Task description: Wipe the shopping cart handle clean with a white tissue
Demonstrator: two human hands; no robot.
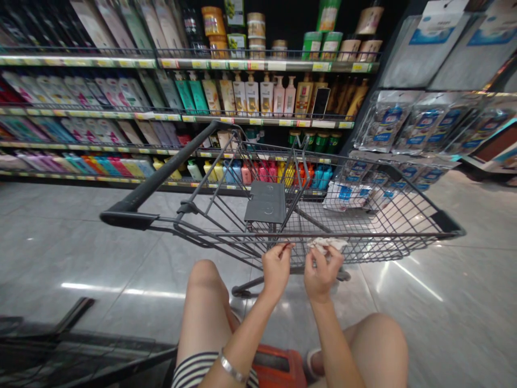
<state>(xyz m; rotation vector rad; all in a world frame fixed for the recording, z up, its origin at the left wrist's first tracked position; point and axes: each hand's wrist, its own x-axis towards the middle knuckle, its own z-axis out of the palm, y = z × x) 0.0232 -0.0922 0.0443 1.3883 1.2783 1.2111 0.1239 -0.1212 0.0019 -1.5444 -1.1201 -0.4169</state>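
A grey wire shopping cart (pixel 264 202) stands side-on in front of me. Its near top rail (pixel 375 235) looks reddish brown along the middle. My right hand (pixel 324 269) pinches a crumpled white tissue or cloth (pixel 328 243) against or just beside that rail. To its left, my left hand (pixel 277 267) is closed, thumb and fingers pressed together at the rail. Something small and dark red shows at its fingertips, too small to name. Whether the left fingers grip the rail itself is unclear.
Shelves of bottles (pixel 250 97) and jars run behind the cart. Packaged goods (pixel 416 121) hang at the right. Below my arms is an orange-red object (pixel 297 366) between my legs. A dark metal frame (pixel 81 345) stands at lower left on the shiny tiled floor (pixel 133 258).
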